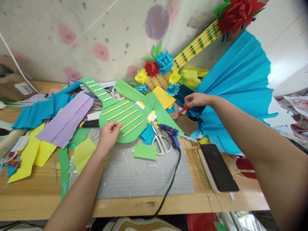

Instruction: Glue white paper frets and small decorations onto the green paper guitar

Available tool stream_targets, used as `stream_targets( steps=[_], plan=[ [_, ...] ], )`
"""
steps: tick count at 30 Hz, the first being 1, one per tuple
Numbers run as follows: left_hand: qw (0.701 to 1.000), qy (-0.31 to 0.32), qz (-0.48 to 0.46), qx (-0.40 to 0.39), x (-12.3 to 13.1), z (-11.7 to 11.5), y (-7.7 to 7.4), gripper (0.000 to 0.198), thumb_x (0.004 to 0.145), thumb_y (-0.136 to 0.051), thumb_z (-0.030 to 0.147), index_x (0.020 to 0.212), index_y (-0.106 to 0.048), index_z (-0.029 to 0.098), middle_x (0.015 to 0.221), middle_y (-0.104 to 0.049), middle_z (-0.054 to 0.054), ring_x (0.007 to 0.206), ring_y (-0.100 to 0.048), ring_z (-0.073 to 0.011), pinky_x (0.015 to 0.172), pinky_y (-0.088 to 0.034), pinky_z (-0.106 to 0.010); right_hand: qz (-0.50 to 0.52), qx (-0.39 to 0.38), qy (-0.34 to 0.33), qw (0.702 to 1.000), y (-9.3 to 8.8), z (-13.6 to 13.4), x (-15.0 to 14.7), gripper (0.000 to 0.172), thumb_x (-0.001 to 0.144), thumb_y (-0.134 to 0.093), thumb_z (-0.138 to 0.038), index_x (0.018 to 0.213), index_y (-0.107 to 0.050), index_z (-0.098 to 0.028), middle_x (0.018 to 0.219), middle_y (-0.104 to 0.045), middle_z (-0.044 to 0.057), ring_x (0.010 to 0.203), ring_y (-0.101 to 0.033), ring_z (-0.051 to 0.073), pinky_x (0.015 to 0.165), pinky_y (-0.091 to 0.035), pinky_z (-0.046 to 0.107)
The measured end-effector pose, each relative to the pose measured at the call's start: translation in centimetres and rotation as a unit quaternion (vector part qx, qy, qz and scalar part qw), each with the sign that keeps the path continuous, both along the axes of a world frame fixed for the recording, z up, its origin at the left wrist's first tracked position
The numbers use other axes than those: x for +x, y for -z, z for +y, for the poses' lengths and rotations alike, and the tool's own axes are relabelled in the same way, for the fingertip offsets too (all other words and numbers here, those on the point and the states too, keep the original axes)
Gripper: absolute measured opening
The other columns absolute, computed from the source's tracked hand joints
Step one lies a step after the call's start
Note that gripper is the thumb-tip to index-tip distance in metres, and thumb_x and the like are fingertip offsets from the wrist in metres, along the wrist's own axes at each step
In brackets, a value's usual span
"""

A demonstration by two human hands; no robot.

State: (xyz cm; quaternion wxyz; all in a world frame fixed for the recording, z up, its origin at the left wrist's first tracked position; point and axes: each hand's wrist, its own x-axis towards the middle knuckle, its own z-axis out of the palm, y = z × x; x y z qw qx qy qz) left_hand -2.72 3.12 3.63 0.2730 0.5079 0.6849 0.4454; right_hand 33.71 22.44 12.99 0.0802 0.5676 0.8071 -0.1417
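My left hand [111,133] is closed in a pinch over the lower left of a green paper guitar shape [113,114]. Whatever its fingertips hold is too small to make out. Yellow strips cross the guitar's body and white strips cross its neck. On the right, my right hand [196,99] pinches a small red paper piece [183,110] among scraps, beside pleated blue paper [231,86]. Between my hands lie white-handled scissors [161,141], a blue glue gun [172,133] and a green paper rectangle [144,151].
A grey cutting mat [144,179] covers the table's middle, with the glue gun's black cord crossing it. A phone [219,167] lies at right. Purple paper [66,118] and yellow sheets are heaped left. A larger yellow paper guitar with flowers [192,51] leans against the wall.
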Motion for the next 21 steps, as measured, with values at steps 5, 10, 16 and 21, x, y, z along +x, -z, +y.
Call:
stream_targets(
  steps=[5, 10, 16, 21],
  plan=[
    [1.0, 0.013, -0.009, 0.016, 0.6, -0.3, 0.1, 0.031, 0.074, -0.052, 0.047, 0.061, -0.049, 0.019, 0.049, -0.029, 0.005, 0.046, -0.025, -0.0087, 0.047, -0.022, -0.023, 0.138, -0.091, -0.028, 0.986, -3.8, -3.0, -1.1, 0.01, 0.066, -0.048, -0.014, 0.058, -0.042, -0.018, 0.054, -0.038, -0.005, 0.054, -0.03, 0.007, 0.053, -0.025, 0.023],
    [0.989, 0.066, -0.127, 0.024, 2.2, -0.8, 0.0, 0.026, 0.072, -0.059, 0.044, 0.073, -0.055, 0.018, 0.051, -0.025, 0.006, 0.046, -0.024, -0.0076, 0.045, -0.019, -0.022, 0.264, -0.166, -0.106, 0.944, -5.8, -6.6, -4.4, 0.012, 0.066, -0.054, -0.019, 0.062, -0.042, -0.018, 0.058, -0.04, -0.005, 0.055, -0.034, 0.007, 0.053, -0.027, 0.023],
    [0.837, 0.265, -0.439, -0.191, 3.1, -1.6, -1.8, 0.054, 0.077, -0.049, 0.06, 0.099, -0.06, 0.012, 0.052, -0.014, 0.009, 0.042, -0.009, -0.0047, 0.035, -0.007, -0.016, 0.299, -0.255, -0.246, 0.886, -4.7, -10.9, -12.5, 0.018, 0.066, -0.06, -0.021, 0.062, -0.043, -0.017, 0.056, -0.04, -0.006, 0.053, -0.037, 0.006, 0.051, -0.029, 0.021],
    [0.703, 0.297, -0.572, -0.299, 2.4, -1.8, -1.4, 0.054, 0.086, -0.036, 0.055, 0.096, -0.061, 0.007, 0.05, -0.009, 0.01, 0.036, -0.006, -0.0033, 0.027, -0.008, -0.01, 0.347, -0.278, -0.285, 0.849, -2.1, -12.7, -16.2, 0.014, 0.063, -0.057, -0.015, 0.061, -0.043, -0.016, 0.054, -0.039, -0.007, 0.05, -0.033, 0.004, 0.047, -0.025, 0.019]
  ],
)
